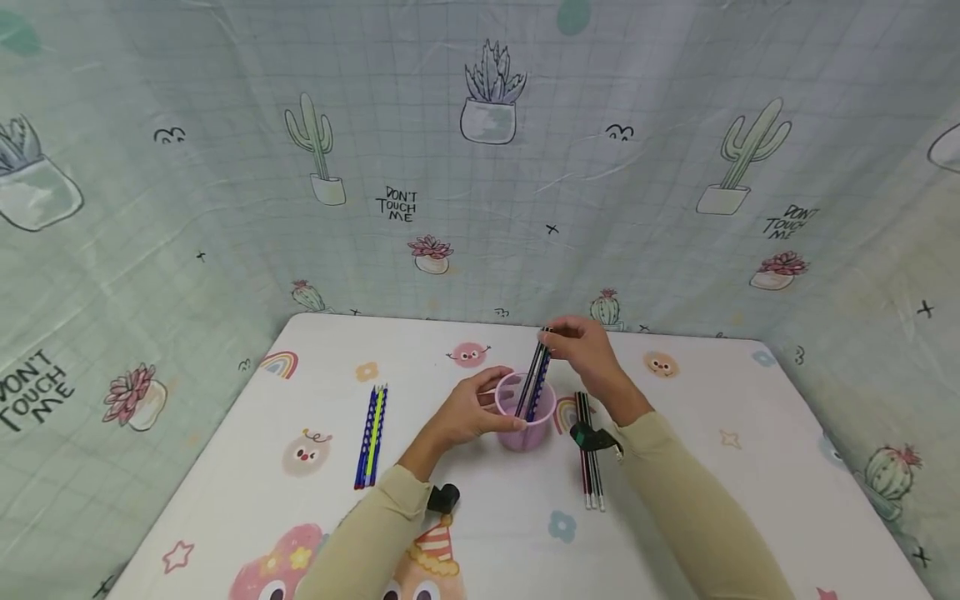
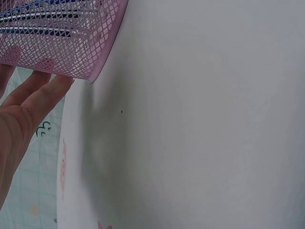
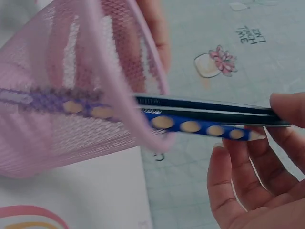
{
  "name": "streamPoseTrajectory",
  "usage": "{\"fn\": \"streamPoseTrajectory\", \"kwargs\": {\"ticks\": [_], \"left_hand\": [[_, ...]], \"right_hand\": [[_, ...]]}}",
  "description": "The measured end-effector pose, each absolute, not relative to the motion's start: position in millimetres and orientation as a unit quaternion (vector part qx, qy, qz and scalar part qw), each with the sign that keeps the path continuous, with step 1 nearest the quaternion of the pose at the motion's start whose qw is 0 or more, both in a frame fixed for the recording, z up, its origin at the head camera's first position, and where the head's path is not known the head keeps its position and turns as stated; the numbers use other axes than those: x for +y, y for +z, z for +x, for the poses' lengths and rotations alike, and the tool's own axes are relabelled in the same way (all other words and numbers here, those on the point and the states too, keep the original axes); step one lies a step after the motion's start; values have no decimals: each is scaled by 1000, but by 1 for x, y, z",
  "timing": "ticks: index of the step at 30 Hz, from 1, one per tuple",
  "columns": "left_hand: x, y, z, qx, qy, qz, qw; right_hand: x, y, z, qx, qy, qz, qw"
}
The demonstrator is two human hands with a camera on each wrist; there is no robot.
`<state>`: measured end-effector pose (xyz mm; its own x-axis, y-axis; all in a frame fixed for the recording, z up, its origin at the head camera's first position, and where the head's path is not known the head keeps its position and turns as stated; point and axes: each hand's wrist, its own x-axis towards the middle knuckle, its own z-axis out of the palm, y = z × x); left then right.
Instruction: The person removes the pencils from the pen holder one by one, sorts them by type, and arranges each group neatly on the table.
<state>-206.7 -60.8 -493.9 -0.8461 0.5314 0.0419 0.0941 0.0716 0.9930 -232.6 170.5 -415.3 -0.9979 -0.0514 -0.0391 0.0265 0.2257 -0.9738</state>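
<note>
A pink mesh pencil cup [image 1: 525, 437] is tilted in the middle of the table, its opening towards the right hand. My left hand [image 1: 468, 410] grips it from the left, thumb at the near side and fingers round the far side. My right hand [image 1: 588, 350] pinches the upper ends of dark striped pencils [image 3: 205, 106] between thumb and fingers; their lower parts are inside the cup. Beside them in the cup leans a blue pencil [image 3: 190, 126] with pale oval spots, its sharpened tip close to the right fingers. Mesh partly hides the lower ends.
On the left of the table lie blue spotted pencils [image 1: 366, 437] and a yellow-green pencil [image 1: 375, 442], side by side. Several dark striped pencils [image 1: 589, 479] lie right of the cup, partly under the right wrist camera [image 1: 592, 437]. A patterned cloth [image 1: 547, 192] hangs behind the table.
</note>
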Motion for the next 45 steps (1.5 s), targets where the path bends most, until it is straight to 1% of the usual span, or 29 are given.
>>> {"fn": "streamPoseTrajectory", "kwargs": {"ticks": [8, 18, 23, 28, 34, 45], "left_hand": [[-60, -496, -210, 706, 650, 219, 179], [-59, -494, -210, 704, 650, 216, 187], [-61, -493, -211, 704, 647, 229, 184], [-63, -493, -213, 705, 644, 235, 182], [-63, -491, -212, 708, 640, 232, 186], [-63, -492, -211, 716, 635, 224, 187]], "right_hand": [[175, -388, -238, 763, -645, -34, -1], [194, -336, -240, 705, -698, -69, -102], [204, -320, -239, 669, -729, -62, -131], [211, -317, -236, 677, -723, -43, -130], [219, -325, -233, 723, -680, -20, -118], [232, -346, -231, 789, -611, 27, -56]]}}
